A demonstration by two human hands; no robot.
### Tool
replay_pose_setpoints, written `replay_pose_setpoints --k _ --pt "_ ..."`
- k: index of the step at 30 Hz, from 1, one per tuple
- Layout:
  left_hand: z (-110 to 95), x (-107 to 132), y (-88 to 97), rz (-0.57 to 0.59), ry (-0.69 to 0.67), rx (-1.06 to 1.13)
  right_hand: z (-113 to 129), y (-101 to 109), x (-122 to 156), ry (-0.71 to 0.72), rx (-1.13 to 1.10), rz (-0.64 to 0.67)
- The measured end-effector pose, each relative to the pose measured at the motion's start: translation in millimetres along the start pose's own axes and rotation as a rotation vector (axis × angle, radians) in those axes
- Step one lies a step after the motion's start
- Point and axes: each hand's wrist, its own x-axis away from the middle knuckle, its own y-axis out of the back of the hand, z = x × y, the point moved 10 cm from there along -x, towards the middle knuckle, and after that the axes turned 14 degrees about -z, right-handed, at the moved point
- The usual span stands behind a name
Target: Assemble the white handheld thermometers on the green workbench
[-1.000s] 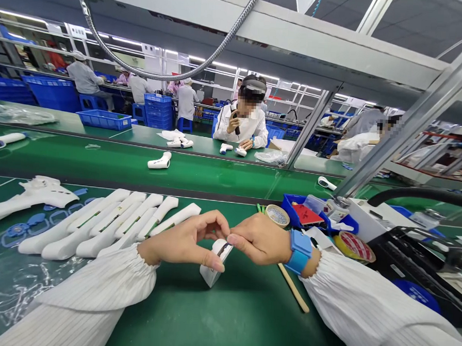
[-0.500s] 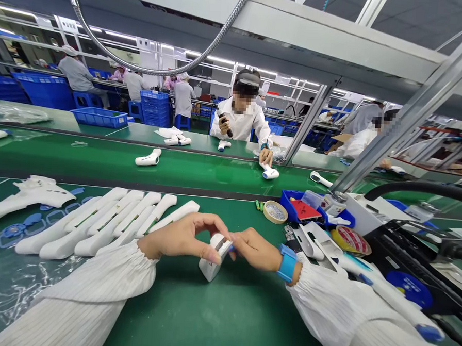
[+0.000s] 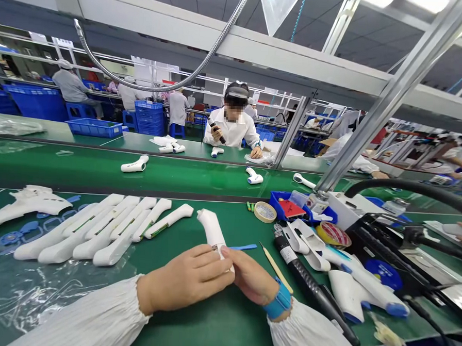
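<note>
Rising above the fingers point(image 3: 211, 274), the white thermometer shell point(image 3: 211, 228) sits clamped between left hand point(image 3: 186, 285) and right hand point(image 3: 253, 280)

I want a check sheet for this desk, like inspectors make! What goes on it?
Surface: green table, clear plastic sheet at left.
Things in hand: white thermometer shell, tip pointing away.
Clutter: row of white shells, tape roll, wooden stick.
Hands: left hand and right hand both grip the shell's lower end.
Cables: black cable at right; metal hose overhead.
Surroundings: green conveyor belt; a person seated opposite.
</note>
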Motion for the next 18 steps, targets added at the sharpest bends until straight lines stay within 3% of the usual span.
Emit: replay_pose_setpoints --k 2,5,6,8,11,18 --pt "30.1 11.8 5.2 -0.089 0.3 0.04 0.6 1.7 -9.1 -0.001 -0.047 -0.048" --pt "94.3 60.7 0.9 -0.26 1.081 0.308 8.3 -3.3 -22.5 0.035 0.034 -0.034" --pt "103.0 77.0 -10.5 -0.269 1.3 0.464 10.4 -7.0 -26.0 0.049 0.077 -0.012" --pt "101.1 90.0 -35.7 -0.191 1.543 0.788 12.4 -14.4 -31.4 0.089 0.171 0.023" --pt "92.3 87.3 -49.3 -0.075 1.583 1.006 8.0 -19.6 -36.3 0.15 0.298 0.029" --pt "81.0 88.2 -56.4 0.081 1.538 1.084 -7.4 -26.7 -27.4 0.11 0.368 0.164"
